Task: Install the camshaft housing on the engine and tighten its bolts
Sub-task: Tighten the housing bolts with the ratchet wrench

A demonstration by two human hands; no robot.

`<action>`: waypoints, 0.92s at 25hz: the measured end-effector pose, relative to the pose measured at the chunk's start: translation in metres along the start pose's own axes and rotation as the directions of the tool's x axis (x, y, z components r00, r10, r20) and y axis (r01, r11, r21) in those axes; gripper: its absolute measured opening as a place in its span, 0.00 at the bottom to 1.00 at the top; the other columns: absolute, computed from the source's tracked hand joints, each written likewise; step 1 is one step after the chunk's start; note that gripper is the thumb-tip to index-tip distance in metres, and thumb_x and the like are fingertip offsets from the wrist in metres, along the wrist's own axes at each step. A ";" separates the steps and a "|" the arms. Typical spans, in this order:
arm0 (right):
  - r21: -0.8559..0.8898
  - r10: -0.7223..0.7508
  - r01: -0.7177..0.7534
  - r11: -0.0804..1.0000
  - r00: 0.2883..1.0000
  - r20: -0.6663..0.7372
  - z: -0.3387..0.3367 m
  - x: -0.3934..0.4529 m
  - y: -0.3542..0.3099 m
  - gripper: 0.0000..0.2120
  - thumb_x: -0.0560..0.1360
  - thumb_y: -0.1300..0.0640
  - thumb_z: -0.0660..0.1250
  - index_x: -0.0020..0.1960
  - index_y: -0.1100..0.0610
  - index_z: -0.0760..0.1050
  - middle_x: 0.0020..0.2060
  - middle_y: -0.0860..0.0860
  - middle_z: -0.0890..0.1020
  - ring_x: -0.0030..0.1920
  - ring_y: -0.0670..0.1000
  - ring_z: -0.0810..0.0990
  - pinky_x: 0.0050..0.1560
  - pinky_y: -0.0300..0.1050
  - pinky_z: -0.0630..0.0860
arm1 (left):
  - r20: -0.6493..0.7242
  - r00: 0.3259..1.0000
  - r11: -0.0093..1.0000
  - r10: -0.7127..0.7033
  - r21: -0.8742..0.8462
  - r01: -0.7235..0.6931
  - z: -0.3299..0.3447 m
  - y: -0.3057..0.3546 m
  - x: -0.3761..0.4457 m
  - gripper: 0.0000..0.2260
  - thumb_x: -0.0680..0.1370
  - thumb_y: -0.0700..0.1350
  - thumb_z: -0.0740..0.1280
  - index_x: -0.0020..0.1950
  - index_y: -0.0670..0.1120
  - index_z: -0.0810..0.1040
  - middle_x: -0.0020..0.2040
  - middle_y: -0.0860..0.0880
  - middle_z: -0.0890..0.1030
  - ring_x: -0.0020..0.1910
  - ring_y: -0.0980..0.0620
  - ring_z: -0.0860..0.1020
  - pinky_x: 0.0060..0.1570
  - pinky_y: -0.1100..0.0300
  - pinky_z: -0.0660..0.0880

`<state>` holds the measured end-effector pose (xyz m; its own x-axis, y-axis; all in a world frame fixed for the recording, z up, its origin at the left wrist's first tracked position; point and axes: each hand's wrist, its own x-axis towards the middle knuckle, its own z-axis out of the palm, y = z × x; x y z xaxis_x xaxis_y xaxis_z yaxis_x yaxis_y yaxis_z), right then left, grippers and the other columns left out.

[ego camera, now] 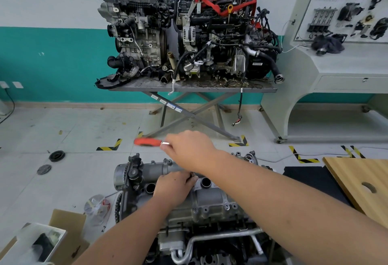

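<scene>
The grey camshaft housing lies on top of the engine at the bottom centre, with round plug holes and small bolts along its edges. My right hand grips a ratchet wrench with a red handle that sticks out to the left, blurred. Below it, my left hand rests on the housing's middle, its fingers curled around the tool's lower end at a bolt. The bolt itself is hidden by the fingers.
Two other engines stand on a grey scissor table by the far wall. A training board cabinet is at right, a wooden board at near right. A cardboard box, a plastic bag and round parts lie on the floor at left.
</scene>
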<state>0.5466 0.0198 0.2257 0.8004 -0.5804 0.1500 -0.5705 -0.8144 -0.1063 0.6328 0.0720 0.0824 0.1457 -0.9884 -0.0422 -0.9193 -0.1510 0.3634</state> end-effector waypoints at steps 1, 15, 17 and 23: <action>-0.039 -0.149 0.150 0.988 0.989 0.011 -0.002 -0.003 0.003 0.17 0.84 0.42 0.53 0.51 0.51 0.74 0.38 0.49 0.73 0.39 0.53 0.71 0.34 0.45 0.64 | -0.009 1.000 1.000 -0.002 0.008 0.002 0.000 0.000 0.000 0.17 0.83 0.60 0.54 0.38 0.55 0.67 0.41 0.53 0.80 0.44 0.48 0.79 0.40 0.53 0.66; 0.878 0.487 -0.475 0.054 0.780 0.393 -0.005 0.000 0.024 0.10 0.82 0.53 0.63 0.47 0.58 0.74 0.30 0.52 0.74 0.25 0.49 0.69 0.27 0.38 0.69 | 0.008 1.000 0.998 0.020 0.060 -0.021 0.008 -0.005 0.006 0.15 0.82 0.62 0.53 0.55 0.57 0.76 0.52 0.55 0.83 0.53 0.50 0.80 0.49 0.53 0.73; 0.880 0.448 -0.475 0.019 0.791 0.417 -0.003 -0.002 0.021 0.09 0.82 0.54 0.64 0.45 0.58 0.73 0.28 0.51 0.73 0.26 0.49 0.67 0.30 0.42 0.68 | 0.008 1.000 0.998 0.024 0.061 -0.025 0.009 -0.005 0.006 0.15 0.82 0.62 0.53 0.55 0.58 0.76 0.51 0.55 0.83 0.53 0.51 0.80 0.47 0.53 0.71; 0.907 0.402 -0.422 -0.001 0.830 0.387 -0.013 -0.011 0.019 0.08 0.82 0.58 0.63 0.44 0.58 0.72 0.29 0.52 0.72 0.24 0.48 0.65 0.28 0.40 0.66 | -0.015 0.999 0.996 0.047 0.072 -0.045 0.002 0.002 0.000 0.15 0.82 0.61 0.53 0.55 0.59 0.77 0.51 0.58 0.82 0.55 0.55 0.77 0.50 0.53 0.63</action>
<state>0.5244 0.0102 0.2346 0.5059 -0.8093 -0.2985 -0.1705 0.2454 -0.9543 0.6302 0.0715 0.0813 0.1082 -0.9941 -0.0111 -0.9488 -0.1066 0.2973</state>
